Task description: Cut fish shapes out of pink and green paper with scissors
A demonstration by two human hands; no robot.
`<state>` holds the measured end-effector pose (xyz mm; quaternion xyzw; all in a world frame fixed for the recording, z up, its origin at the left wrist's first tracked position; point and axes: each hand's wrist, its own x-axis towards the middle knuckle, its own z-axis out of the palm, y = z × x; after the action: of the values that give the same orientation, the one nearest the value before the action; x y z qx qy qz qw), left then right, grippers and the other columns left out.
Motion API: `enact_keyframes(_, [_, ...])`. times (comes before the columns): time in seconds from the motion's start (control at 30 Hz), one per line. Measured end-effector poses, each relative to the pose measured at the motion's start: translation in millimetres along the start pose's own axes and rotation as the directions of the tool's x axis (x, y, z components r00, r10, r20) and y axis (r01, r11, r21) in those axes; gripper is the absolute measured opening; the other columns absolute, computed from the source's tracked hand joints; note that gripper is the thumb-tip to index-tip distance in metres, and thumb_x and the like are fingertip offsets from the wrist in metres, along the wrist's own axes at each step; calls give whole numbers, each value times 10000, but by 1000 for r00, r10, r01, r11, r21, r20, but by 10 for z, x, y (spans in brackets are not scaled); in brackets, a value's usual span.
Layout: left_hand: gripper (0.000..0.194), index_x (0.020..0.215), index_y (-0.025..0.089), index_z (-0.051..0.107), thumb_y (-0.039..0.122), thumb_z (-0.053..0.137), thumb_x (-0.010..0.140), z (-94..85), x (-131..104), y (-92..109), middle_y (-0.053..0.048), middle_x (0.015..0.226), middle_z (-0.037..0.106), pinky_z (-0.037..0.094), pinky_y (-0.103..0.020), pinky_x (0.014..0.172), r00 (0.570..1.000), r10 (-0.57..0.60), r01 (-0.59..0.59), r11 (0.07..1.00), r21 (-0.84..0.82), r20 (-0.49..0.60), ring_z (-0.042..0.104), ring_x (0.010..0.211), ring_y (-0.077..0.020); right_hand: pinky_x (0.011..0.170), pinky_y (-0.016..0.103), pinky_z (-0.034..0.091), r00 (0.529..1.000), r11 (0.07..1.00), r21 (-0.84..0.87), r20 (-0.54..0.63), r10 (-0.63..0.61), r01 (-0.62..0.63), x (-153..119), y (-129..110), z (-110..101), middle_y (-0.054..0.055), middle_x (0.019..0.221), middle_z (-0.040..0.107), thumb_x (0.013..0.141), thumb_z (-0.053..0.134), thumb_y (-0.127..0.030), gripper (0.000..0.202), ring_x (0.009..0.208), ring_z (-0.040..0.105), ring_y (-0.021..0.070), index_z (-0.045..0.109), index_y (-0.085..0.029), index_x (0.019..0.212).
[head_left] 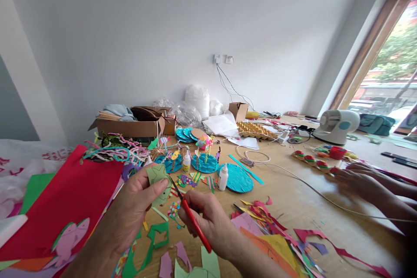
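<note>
My left hand (138,189) pinches a piece of light green paper (158,177) with pencil-like lines drawn on it. Red-handled scissors (195,223) are gripped in my right hand (208,217), their blades at the right edge of the green paper. Just beyond my hands lie small patterned paper fish (186,180). White glue bottles (223,177) stand near blue round bases (204,163) that carry colourful decorations. A flat blue disc (239,178) rests to their right. Green paper offcuts (151,243) are scattered below my hands.
Red paper (65,208) covers the left side, with pink fish cut-outs (70,241) on it. Coloured scraps (260,221) lie to the right. Another person's hands (368,182) are beside a carton strip (312,163). A white cable (302,180) crosses the table; a fan (337,126) stands behind.
</note>
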<state>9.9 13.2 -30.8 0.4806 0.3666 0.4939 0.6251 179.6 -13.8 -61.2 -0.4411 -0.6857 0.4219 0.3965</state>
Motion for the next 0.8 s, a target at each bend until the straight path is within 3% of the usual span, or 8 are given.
enact_keyframes(0.13, [230,741,201,646,329,818,657,5,-3,-3,52,633,599,473,-228,554,1000,5,-6,1000,-19,-9,522,574,-115,416,180,273,993,978,185,84,85,-99,22,26,3,-63,484,450,800,600,-430,315,430,388,71,465,-195,639])
enact_keyframes(0.27, [240,740,194,679,326,843,624,40,-22,25,33,655,629,488,-236,578,999,-26,25,998,-59,-23,555,614,-129,390,177,256,988,938,328,131,76,-115,44,58,3,-67,455,468,761,615,-602,444,385,367,59,483,-189,661])
enact_keyframes(0.67, [215,741,198,701,304,856,638,36,-14,19,44,650,647,500,-203,590,999,-27,28,994,-106,17,575,610,-107,395,159,282,990,955,274,107,88,-114,30,15,22,-70,465,468,799,627,-386,310,397,381,55,466,-189,621])
enact_keyframes(0.8, [230,726,196,699,313,866,620,31,-16,11,33,641,661,504,-211,552,999,-36,40,991,-130,35,568,574,-110,394,164,280,988,951,284,126,86,-119,29,4,18,-73,448,449,795,637,-436,346,396,382,57,476,-186,619])
